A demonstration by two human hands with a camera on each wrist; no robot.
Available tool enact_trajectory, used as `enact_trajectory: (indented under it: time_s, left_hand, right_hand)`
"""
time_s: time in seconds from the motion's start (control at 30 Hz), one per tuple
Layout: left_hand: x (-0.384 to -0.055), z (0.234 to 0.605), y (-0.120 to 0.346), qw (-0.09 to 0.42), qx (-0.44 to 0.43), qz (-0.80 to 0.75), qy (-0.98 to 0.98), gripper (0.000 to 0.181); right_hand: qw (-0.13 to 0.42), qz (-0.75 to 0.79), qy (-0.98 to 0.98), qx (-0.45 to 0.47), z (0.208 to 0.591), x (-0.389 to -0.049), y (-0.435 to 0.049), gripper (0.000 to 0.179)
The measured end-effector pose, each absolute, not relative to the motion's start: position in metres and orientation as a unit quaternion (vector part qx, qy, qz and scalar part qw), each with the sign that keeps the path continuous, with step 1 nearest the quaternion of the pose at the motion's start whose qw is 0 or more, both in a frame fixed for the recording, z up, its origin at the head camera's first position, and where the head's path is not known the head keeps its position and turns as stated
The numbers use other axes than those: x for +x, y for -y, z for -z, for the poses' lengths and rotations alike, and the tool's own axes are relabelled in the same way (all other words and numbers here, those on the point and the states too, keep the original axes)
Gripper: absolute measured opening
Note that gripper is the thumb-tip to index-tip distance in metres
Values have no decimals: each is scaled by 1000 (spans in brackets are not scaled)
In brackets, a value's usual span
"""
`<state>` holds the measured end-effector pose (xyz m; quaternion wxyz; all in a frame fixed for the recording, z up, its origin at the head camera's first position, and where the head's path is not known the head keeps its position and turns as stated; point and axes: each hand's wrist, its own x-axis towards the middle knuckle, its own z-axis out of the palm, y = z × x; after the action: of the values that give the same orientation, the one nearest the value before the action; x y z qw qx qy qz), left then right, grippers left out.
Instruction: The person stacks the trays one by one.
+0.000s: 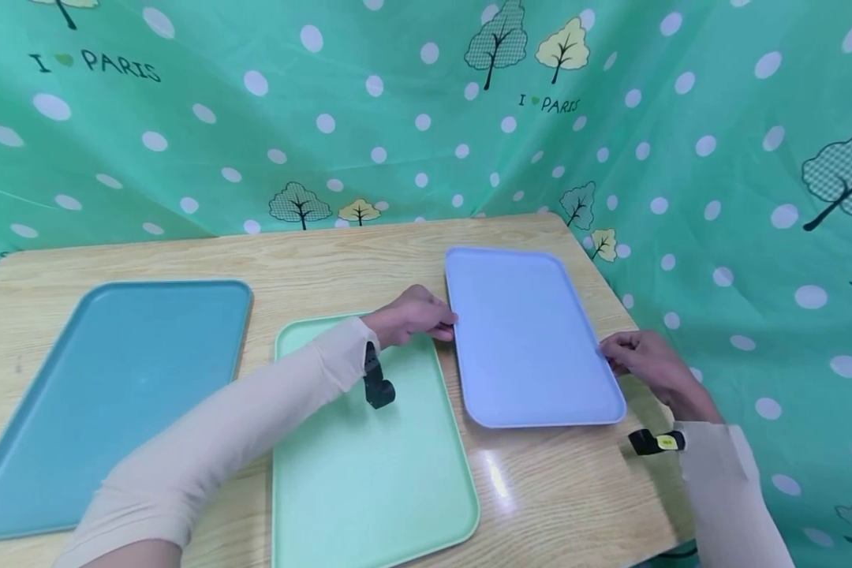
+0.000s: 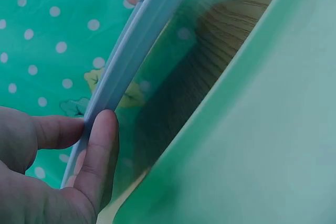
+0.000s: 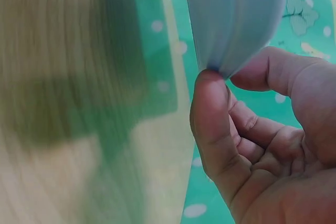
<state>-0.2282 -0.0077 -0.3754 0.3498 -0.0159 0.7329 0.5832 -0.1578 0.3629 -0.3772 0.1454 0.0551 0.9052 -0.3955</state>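
A lavender-blue tray [image 1: 532, 339] is held by its two long sides at the right of the table, raised a little off the wood. My left hand [image 1: 415, 314] pinches its left rim; in the left wrist view the thumb and fingers [image 2: 102, 140] lie on either side of the tray edge [image 2: 126, 56]. On the opposite rim my right hand [image 1: 646, 359] pinches too, with thumb and index fingertip meeting at the tray edge [image 3: 236, 19] in the right wrist view. Below my left forearm lies a mint-green tray [image 1: 369, 489], partly hidden by the sleeve.
A teal tray [image 1: 142, 379] lies at the left of the wooden table [image 1: 341, 268]. Behind and to the right hangs a green dotted curtain [image 1: 397, 79], close to the table's right edge. My left sleeve [image 1: 220, 442] crosses over the teal and mint trays.
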Motion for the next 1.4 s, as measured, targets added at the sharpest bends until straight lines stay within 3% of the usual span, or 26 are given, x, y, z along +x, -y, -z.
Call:
enact_trajectory:
  time_s: [0.7, 1.4]
  left_hand:
    - [-195, 360, 77, 350, -5, -599, -721, 11]
    - [-142, 375, 157, 327, -13, -599, -731, 18]
  right_hand:
    - [138, 471, -871, 19, 368, -141, -306, 26]
    - [171, 523, -834, -33, 378, -125, -237, 21]
